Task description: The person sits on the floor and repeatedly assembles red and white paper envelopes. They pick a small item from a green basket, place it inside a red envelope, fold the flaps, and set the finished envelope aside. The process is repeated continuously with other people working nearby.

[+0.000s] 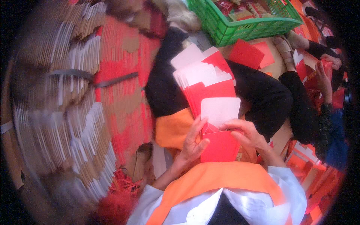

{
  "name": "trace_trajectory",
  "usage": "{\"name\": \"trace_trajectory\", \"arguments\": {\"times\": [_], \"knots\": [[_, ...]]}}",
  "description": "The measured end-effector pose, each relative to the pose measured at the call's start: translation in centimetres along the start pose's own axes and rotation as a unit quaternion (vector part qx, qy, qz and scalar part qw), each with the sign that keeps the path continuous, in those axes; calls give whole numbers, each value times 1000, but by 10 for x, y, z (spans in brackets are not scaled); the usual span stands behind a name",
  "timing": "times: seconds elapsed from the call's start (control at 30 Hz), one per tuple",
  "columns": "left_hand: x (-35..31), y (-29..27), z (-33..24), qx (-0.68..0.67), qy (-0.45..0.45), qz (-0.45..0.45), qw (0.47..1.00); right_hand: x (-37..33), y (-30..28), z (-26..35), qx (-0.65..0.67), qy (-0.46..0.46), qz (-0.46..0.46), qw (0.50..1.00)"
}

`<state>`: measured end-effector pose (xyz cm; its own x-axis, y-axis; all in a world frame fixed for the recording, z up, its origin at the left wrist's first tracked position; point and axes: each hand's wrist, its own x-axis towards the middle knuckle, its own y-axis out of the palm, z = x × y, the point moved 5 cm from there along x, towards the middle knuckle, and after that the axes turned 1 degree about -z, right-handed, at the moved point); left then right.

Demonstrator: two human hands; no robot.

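A red paper envelope (pixel 220 149) with its white flap (pixel 220 111) folded open and pointing away lies in front of my orange apron. My left hand (pixel 193 144) grips its left edge, thumb on the front and fingers behind. At the envelope's mouth, my right hand (pixel 245 133) pinches the right side, fingertips partly inside the opening. A small red piece (pixel 210 128) shows in the opening beside those fingers; what it is, I cannot make out. Beyond the envelope, a fanned stack of similar red envelopes (pixel 213 88), white flaps open, rests over my lap.
Tall bundles of packed card (pixel 80 123), brown, white and red, fill the left side, bound by a grey strap (pixel 116 80). A green plastic crate (pixel 247 32) holds packets at the top. Red envelopes (pixel 247 54) lie below it. At right, another person's hands (pixel 324 77) handle red paper.
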<state>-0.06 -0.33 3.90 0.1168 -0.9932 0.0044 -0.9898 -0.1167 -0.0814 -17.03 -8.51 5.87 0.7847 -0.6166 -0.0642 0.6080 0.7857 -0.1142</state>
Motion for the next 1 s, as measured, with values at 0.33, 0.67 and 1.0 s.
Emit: {"name": "trace_trajectory", "arguments": {"times": [0.33, 0.67, 1.0], "knots": [[-26, -1, 23, -96, -59, -34, 993, -21, 17, -9, -29, 14, -169, 985], [-14, 6, 1, -100, -68, -52, 991, -26, 34, -23, 251, -6, -226, 941], [-11, 5, -4, 3, -101, -74, 992, -12, 27, -5, 142, 112, -223, 958]]}}
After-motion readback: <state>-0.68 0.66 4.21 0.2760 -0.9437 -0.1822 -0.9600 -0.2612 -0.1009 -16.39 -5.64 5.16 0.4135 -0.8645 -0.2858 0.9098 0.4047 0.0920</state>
